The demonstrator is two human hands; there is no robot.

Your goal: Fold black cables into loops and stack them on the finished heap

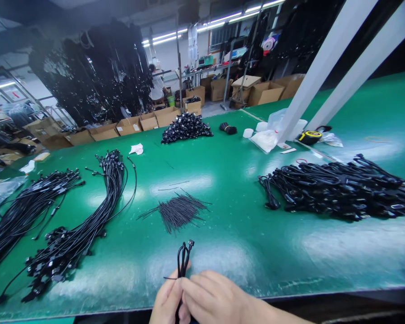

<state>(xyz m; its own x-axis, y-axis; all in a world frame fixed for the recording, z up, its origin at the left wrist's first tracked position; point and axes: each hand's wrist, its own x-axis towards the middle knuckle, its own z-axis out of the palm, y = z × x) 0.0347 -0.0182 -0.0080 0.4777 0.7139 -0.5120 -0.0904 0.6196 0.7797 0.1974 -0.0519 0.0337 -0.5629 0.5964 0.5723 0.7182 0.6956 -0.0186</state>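
Observation:
A black cable (183,258), folded into narrow loops with a small angled plug at its top, stands upright in my left hand (166,300) near the table's front edge. Across the loops lies a thin black twist tie (169,278), one end of it poking out to the left. My right hand (216,294) is closed, its thumb and fingertips pinched against the cable where the tie crosses; the tie's other end is hidden by the fingers. Just beyond the hands, a loose pile of black twist ties (181,210) lies on the green table (222,243).
On the left lie two long bundles of straight black cables (101,204). Folded, bundled cables (337,189) are heaped on the right. Farther back are a mound of black connectors (186,128), a tied black bunch (228,128), a tape measure (309,137) and white posts (327,67).

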